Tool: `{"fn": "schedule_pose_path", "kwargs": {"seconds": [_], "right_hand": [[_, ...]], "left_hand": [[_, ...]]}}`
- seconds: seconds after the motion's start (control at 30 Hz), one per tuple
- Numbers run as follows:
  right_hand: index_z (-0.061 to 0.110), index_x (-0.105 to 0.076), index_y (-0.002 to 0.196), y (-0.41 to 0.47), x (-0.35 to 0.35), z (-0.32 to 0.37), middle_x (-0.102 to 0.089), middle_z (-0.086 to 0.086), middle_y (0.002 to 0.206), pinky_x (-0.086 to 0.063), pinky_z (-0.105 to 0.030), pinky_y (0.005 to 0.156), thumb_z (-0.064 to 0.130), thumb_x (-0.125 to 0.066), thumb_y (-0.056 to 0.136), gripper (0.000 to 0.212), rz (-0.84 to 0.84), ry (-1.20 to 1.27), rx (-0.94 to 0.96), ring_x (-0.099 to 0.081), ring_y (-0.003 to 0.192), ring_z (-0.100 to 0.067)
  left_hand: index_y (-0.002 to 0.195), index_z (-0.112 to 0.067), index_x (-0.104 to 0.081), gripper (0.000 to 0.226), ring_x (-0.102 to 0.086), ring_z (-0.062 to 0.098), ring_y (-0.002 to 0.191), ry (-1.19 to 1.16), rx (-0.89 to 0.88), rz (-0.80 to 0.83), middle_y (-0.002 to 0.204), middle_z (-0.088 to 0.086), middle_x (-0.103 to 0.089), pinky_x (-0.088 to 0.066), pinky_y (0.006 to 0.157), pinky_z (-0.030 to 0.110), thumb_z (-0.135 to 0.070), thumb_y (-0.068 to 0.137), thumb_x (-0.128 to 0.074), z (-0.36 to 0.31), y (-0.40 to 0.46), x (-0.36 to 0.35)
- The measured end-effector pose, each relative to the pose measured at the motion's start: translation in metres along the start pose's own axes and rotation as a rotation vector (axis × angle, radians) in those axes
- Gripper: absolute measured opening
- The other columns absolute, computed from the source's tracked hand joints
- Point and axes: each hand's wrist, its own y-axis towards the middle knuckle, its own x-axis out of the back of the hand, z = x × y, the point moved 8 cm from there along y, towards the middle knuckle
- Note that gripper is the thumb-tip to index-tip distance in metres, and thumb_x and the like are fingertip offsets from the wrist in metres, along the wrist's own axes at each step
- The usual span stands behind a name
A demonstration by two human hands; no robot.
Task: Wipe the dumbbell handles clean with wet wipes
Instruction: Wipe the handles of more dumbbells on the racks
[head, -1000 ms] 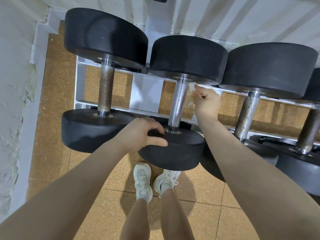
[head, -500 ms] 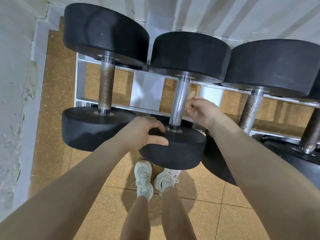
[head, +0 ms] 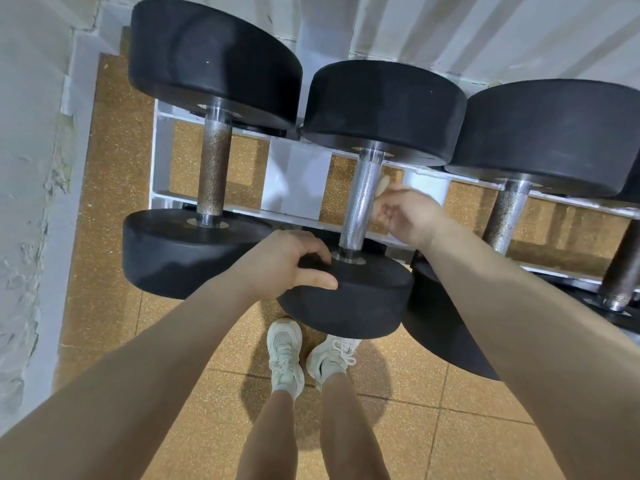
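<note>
On the white metal rack [head: 301, 216] against the pale wall, several black rubber-headed dumbbells lie side by side. The middle black dumbbell [head: 367, 216] has a bright knurled steel handle [head: 360, 202] running from its far head to its near head. The left hand [head: 287, 261] grips the near head of this dumbbell, fingers curled over its top face and thumb laid along its rim. The right hand [head: 405, 213] is just right of the steel handle, fingers curled and pinching a small pale wet wipe [head: 382, 186], of which only a corner shows above the knuckles; whether the wipe touches the handle cannot be told. To the left lies another black dumbbell with a dull brownish handle [head: 214, 174], and to the right one with a speckled handle [head: 505, 216]. Below, white trainers [head: 285, 355] stand on the tan speckled floor tiles [head: 467, 427].
</note>
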Motion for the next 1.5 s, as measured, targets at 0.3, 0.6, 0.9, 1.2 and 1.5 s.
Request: {"fn": "schedule_pose_path", "kwargs": {"seconds": [0.3,0.6,0.9,1.2,1.5], "right_hand": [[0.009,-0.064,0.078,-0.033,0.011,-0.024,-0.067,-0.002,0.070,-0.049,-0.024,0.070,-0.013,-0.049,0.087,0.028,0.029,-0.231,-0.012,-0.058,0.074,-0.017],[0.012,-0.070,0.093,-0.087,-0.100,0.046,-0.068,-0.002,0.092,-0.045,-0.023,0.068,0.001,-0.057,0.070,0.029,-0.155,-1.876,1.413,-0.061,0.087,-0.024],[0.017,-0.059,0.099,-0.050,-0.105,0.005,-0.067,0.001,0.096,-0.019,-0.031,0.111,-0.001,-0.046,0.085,0.027,0.050,-2.415,0.917,-0.056,0.102,-0.023],[0.013,-0.060,0.113,-0.052,-0.093,0.020,-0.066,-0.006,0.113,-0.024,-0.028,0.111,0.012,-0.059,0.085,0.029,0.073,-2.258,0.971,-0.054,0.116,-0.023],[0.019,-0.056,0.120,-0.072,-0.084,-0.007,-0.043,-0.004,0.143,-0.021,-0.033,0.115,0.010,-0.049,0.091,0.031,0.337,-2.226,0.859,-0.032,0.137,-0.022]], "left_hand": [[0.107,-0.014,-0.065,0.041,-0.055,0.016,0.100,0.007,-0.011,0.006,0.107,0.001,-0.063,-0.042,0.092,0.032,-0.039,0.075,-0.070,0.002,0.000,-0.001],[0.105,-0.016,-0.065,0.040,-0.053,0.015,0.101,-0.005,-0.016,-0.027,0.106,0.002,-0.062,-0.039,0.090,0.028,-0.042,0.075,-0.070,0.004,-0.001,-0.001],[0.110,-0.014,-0.064,0.044,-0.054,0.017,0.103,0.051,-0.021,0.027,0.110,0.002,-0.062,-0.041,0.093,0.033,-0.044,0.078,-0.065,0.002,0.000,-0.003],[0.111,-0.016,-0.063,0.043,-0.053,0.016,0.103,0.042,-0.011,0.003,0.110,0.001,-0.061,-0.041,0.093,0.032,-0.044,0.079,-0.065,0.001,-0.002,-0.002],[0.116,-0.015,-0.065,0.062,-0.051,0.020,0.112,0.137,-0.012,-0.106,0.119,0.001,-0.062,-0.039,0.097,0.032,-0.061,0.075,-0.053,-0.001,-0.014,-0.002]]}}
